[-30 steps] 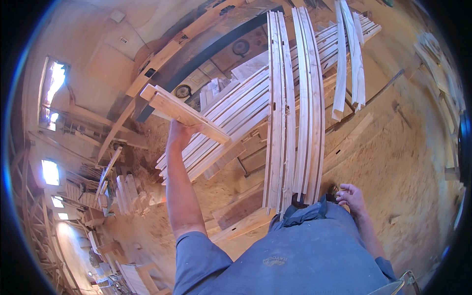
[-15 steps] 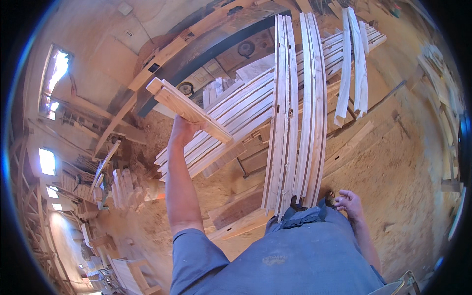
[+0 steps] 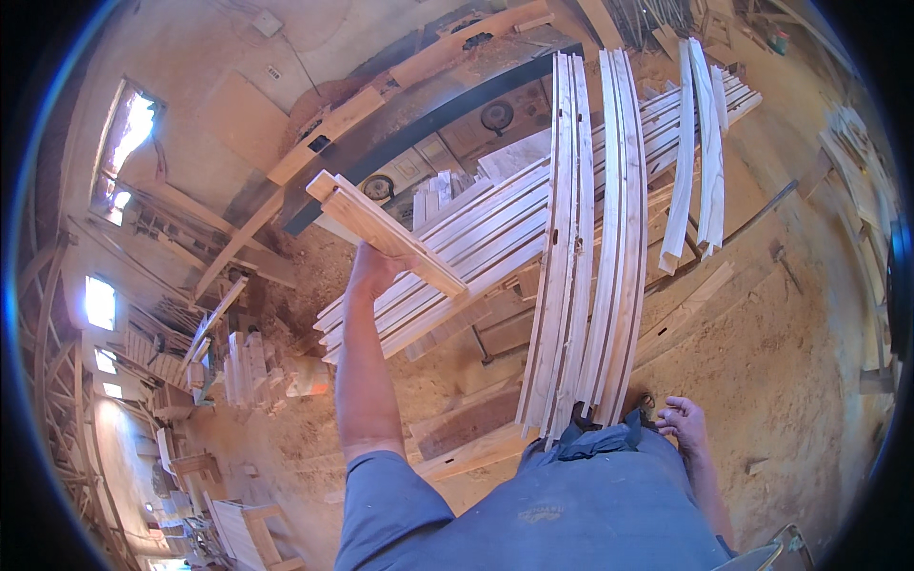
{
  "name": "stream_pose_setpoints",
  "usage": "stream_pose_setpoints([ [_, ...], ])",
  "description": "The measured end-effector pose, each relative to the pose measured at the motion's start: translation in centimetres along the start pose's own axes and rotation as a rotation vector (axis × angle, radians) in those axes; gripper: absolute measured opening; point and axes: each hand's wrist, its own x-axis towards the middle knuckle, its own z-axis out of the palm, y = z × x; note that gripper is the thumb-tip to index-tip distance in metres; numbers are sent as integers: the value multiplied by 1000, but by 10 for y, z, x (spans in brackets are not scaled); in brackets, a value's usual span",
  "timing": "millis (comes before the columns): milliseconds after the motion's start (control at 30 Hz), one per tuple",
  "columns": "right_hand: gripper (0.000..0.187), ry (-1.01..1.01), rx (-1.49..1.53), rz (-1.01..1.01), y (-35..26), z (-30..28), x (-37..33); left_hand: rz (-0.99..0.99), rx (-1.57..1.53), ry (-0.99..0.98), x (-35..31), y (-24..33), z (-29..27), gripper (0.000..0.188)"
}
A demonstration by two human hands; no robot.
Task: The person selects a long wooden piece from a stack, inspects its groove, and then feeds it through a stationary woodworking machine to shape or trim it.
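My left hand point(image 3: 379, 269) is closed around a short grooved wooden board point(image 3: 386, 233), gripping it from below near its middle. This piece is held over a row of long pale wooden strips point(image 3: 457, 252). It may be two lengths together; I cannot tell. Beside my right hip, my right hand point(image 3: 684, 423) hangs with loosely bent fingers slightly apart and nothing visible in them. Long grooved wooden lengths point(image 3: 562, 238) lie crosswise over the row, their near ends close to my waist. A second group of lengths point(image 3: 619, 238) lies just right of these.
Two pale lengths point(image 3: 709, 157) lie across the row farther right. Behind the stack is a long dark beam point(image 3: 419, 128). Sawdust covers the floor point(image 3: 733, 352), where loose boards point(image 3: 476, 455) lie. More timber point(image 3: 246, 369) stands at left, and a pile point(image 3: 857, 171) lies at far right.
The view has shifted, so the scene sits slightly lower and farther right. My left hand keeps the board in nearly the same place over the strips; my right hand stays by my hip.
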Motion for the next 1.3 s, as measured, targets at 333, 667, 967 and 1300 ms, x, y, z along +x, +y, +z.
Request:
stream_pose_setpoints([
  [333,43,-1,-28,-4,1,3,2,45,-20,-4,3,-6,2,49],
  [667,50,-28,-36,28,11,-5,8,54,72,-24,4,-12,-3,37],
  [967,49,-57,-196,29,-8,10,4,131,-23,-10,-6,-4,-3,37],
  [1300,46,-88,-347,-21,-17,16,-2,117,-16,-14,-12,4,-4,41],
])
